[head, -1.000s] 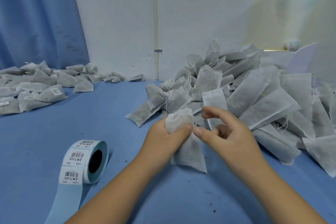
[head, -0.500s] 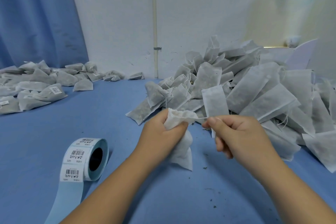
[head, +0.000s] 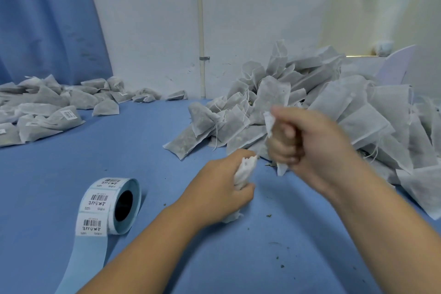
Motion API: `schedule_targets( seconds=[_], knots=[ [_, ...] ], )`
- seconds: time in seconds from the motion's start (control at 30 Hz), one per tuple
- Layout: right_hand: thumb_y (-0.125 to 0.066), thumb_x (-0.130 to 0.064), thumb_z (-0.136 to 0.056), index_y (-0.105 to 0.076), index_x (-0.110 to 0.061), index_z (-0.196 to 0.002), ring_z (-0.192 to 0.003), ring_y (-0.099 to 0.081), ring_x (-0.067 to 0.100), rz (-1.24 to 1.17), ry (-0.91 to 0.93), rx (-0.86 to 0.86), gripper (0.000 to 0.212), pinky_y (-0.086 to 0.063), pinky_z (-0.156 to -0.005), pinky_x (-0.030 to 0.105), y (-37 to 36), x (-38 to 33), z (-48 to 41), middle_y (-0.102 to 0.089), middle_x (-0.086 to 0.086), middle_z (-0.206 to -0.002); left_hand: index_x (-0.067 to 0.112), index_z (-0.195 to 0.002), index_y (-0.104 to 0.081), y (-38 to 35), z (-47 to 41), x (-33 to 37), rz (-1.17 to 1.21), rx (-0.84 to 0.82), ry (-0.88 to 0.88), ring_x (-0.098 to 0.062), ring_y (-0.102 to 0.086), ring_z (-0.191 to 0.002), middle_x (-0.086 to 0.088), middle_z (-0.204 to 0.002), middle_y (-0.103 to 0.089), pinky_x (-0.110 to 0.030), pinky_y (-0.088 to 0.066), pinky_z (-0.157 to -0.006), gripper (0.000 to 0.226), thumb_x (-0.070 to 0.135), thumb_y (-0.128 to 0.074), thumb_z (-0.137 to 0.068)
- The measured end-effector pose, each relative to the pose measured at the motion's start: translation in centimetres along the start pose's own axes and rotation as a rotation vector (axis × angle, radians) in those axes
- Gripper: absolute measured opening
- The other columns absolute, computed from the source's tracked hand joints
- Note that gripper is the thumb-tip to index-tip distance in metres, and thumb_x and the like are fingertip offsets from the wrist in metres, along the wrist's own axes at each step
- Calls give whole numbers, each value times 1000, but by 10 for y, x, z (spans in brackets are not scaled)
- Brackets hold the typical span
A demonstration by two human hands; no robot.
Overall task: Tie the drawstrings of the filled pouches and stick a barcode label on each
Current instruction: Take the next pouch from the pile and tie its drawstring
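- While my left hand (head: 222, 188) clenches the crumpled white fabric pouch (head: 245, 169), its neck looks bunched.
- My blurred right hand (head: 310, 143) grips a second, flat white pouch (head: 269, 122).

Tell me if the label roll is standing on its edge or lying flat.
On its edge: the label roll rests on its rim, core hole facing sideways, strip unrolled.
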State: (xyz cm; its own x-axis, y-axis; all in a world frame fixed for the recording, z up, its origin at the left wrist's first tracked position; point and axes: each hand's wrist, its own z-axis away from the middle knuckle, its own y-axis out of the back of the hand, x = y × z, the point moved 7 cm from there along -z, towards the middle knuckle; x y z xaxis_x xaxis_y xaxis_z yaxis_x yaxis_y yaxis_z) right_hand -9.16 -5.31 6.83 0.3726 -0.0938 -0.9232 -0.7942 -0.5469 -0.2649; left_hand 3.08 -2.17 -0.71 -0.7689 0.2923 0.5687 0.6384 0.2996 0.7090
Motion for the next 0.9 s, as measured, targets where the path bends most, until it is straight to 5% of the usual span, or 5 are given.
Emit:
schedule_targets(
  seconds=[0.13, 0.33, 0.6, 0.77, 0.9],
  knots=[
    [-50, -20, -80, -34, -21, -39, -30, -13, 8, -272, 142, -13, 44, -10, -38, 15, -10, -47, -20, -17, -7, -33, 58, -97, -50, 10, -3, 2, 191, 69, 17, -4, -44, -52, 23, -61, -52, -11, -35, -49, 34, 27, -51, -82],
    [-46, -21, -97, -42, -17, -51, -34, -11, 9, -162, 118, 14, 46, -11, -39, 17, -23, -34, -32, -15, -6, -40, 67, -124, -25, 14, 2, 8, 61, 123, -55, -2, -50, -60, 26, -61, -54, -23, -33, -56, 45, 78, -21, -80],
    [-57, -23, -95, -58, -8, -66, -39, -14, 10, 400, 7, 77, 33, -11, -41, 21, 6, -31, -49, -19, -7, -43, 36, -91, -59, 22, -1, 6, 149, 178, -8, 4, -54, -76, 24, -76, -61, -9, -38, -66, 21, 28, -40, -96],
    [-58, -22, -95, -59, -8, -62, -38, -16, 10, 356, 111, 62, 36, -15, -39, 20, 14, -39, -53, -23, -8, -42, 3, -72, -57, 38, -9, 10, 248, 315, 43, -9, -56, -78, -4, -80, -67, -18, -40, -67, 27, 24, -41, -79],
    [-61, -30, -94, -66, -10, -66, -38, -22, 11, 517, 175, 54, 35, -22, -40, 20, 5, -28, -54, -28, -6, -42, 21, -49, -61, 39, -8, 6, 442, 304, 152, 2, -62, -68, 7, -66, -69, -10, -44, -65, 33, 4, -48, -74]
  ],
)
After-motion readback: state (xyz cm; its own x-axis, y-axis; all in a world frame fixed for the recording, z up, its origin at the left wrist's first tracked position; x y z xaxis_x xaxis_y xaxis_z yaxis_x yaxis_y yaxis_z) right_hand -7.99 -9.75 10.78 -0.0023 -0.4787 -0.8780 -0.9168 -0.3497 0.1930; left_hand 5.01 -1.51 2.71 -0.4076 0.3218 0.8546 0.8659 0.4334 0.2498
